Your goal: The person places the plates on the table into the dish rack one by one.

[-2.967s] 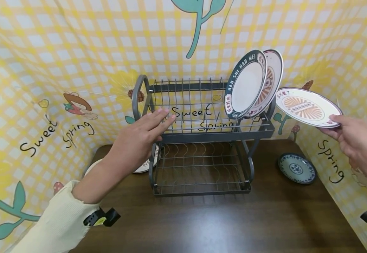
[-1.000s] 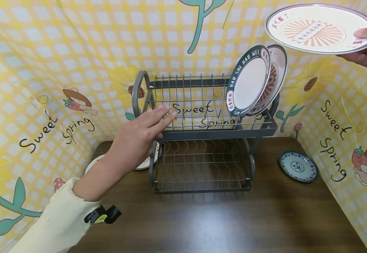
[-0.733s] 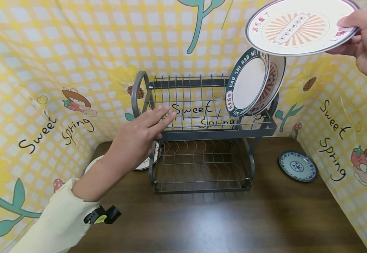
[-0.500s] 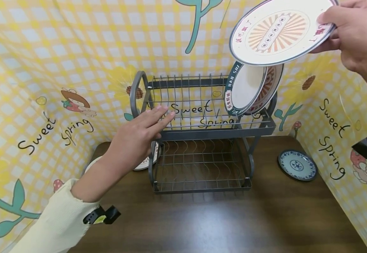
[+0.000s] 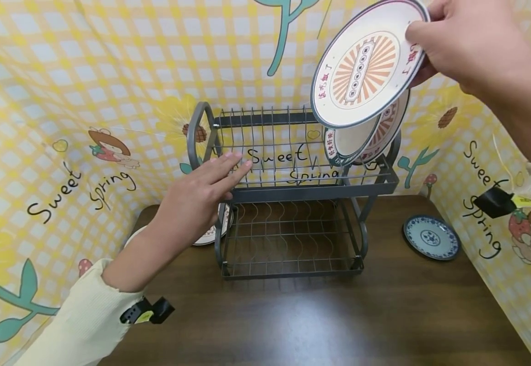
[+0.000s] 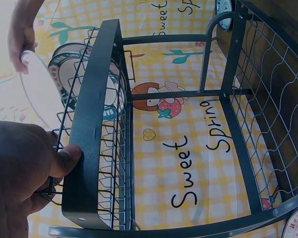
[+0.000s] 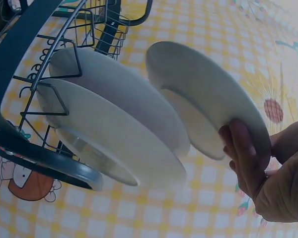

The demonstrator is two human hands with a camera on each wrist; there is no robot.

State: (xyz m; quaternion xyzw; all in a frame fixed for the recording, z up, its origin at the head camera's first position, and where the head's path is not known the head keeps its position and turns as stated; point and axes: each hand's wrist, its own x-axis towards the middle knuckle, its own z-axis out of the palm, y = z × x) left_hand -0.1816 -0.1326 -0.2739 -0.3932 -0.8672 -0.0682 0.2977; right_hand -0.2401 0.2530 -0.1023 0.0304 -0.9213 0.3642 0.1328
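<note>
My right hand [image 5: 467, 46] pinches the rim of a white plate [image 5: 361, 66] with an orange sunburst, thumb on its face. This plate hangs tilted above the upper tier of a grey two-tier dish rack [image 5: 316, 191]. Below it, a green-rimmed plate [image 5: 350, 140] and a sunburst plate [image 5: 388, 127] lean in the right-hand slots, partly covered. From behind, the right wrist view shows the held plate [image 7: 208, 84] apart from the racked ones. My left hand [image 5: 197, 195] holds the rack's front left; the left wrist view shows its thumb [image 6: 67, 158] against the front rail.
A blue-patterned plate [image 5: 432, 237] lies on the brown table [image 5: 293, 320], right of the rack. Another plate [image 5: 210, 235] shows partly behind my left hand, and a pale rim [image 5: 136, 235] lies behind that forearm. Patterned cloth [image 5: 123, 76] surrounds the table.
My right hand has carried the plate up from the right, then leftward over the rack. The plate has turned from nearly flat to steeply tilted. My left hand stays in place.
</note>
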